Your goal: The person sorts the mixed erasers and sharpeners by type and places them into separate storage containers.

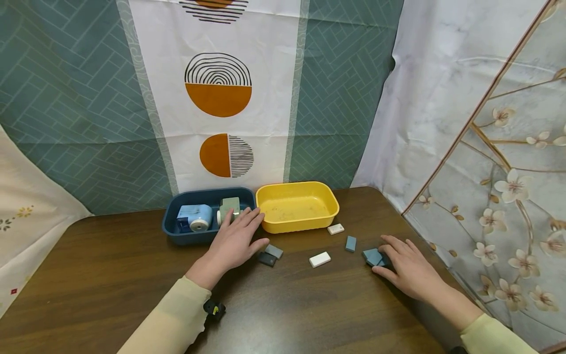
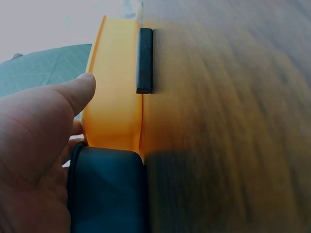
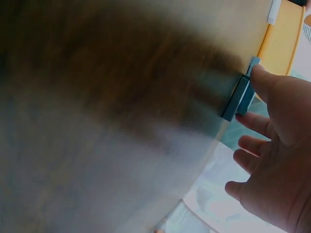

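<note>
- Off the front right of the yellow tray [image 1: 296, 226], a person's right hand [image 1: 409, 270] is lying low at overlapping blue-grey tiles [image 1: 373, 256], thumb and forefinger bracketing them and the remaining fingers spreading apart; whether the two are truly pinching or only touching, the pictures are not telling
- By the front left corner of the yellow tray, the left hand [image 1: 236, 246] is hovering at the edge of the navy tray [image 1: 187, 238], gripping nothing, its fingers stretching nearly straight and its thumb standing apart
- For a sure hold, thumb and forefinger would best be meeting opposite edges of the tiles, pressing evenly and staying close to the tabletop [image 1: 283, 305], since smooth faces are probably inviting a slip
- The yellow tray is showing plastic-looking walls, rounded corners and a rolled lip; the similar navy tray is sitting against its left side, holding a light-blue object [image 1: 196, 214] and a pale-green object [image 1: 230, 204]
- Forward of the yellow tray, a white tile [image 1: 320, 259] is lying flat, a patterned white tile [image 1: 336, 229] is hugging the right front corner, and a lone blue tile [image 1: 351, 244] is resting farther right, all slim rectangles
- Near its front left, a grey tile [image 1: 274, 251] and a black tile [image 1: 267, 259] are touching on brown wood grain
</note>
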`<action>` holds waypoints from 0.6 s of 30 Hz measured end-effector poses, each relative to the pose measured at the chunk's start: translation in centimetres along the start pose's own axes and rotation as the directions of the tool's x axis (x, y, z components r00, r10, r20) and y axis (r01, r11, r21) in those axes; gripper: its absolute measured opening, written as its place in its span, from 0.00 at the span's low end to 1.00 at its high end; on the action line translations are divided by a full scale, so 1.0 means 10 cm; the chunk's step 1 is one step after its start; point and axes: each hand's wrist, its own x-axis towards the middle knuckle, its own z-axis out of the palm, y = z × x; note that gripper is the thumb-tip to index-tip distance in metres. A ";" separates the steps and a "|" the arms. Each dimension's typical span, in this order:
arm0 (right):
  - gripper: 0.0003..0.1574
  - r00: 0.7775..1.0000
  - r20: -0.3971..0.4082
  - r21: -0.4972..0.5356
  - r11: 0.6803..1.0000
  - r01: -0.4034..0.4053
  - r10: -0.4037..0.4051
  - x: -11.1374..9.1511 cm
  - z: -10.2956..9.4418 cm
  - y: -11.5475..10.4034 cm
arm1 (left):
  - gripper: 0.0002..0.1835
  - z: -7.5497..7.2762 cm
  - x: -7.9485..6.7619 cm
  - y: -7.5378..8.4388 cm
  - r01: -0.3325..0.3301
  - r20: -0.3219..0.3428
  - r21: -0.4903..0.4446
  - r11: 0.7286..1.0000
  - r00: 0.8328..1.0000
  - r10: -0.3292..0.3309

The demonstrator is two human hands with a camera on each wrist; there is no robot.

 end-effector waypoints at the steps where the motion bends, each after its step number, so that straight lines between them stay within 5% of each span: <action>1: 0.30 1.000 -0.003 -0.002 1.000 0.005 -0.005 0.00 0.00 0.00 | 0.44 0.00 0.00 0.00 -0.001 -0.001 0.000 1.000 1.000 0.001; 18: 0.27 0.995 -0.068 -0.030 0.997 0.075 -0.077 0.04 -0.02 0.00 | 0.44 0.01 0.01 -0.02 -0.003 -0.005 0.000 1.000 1.000 0.003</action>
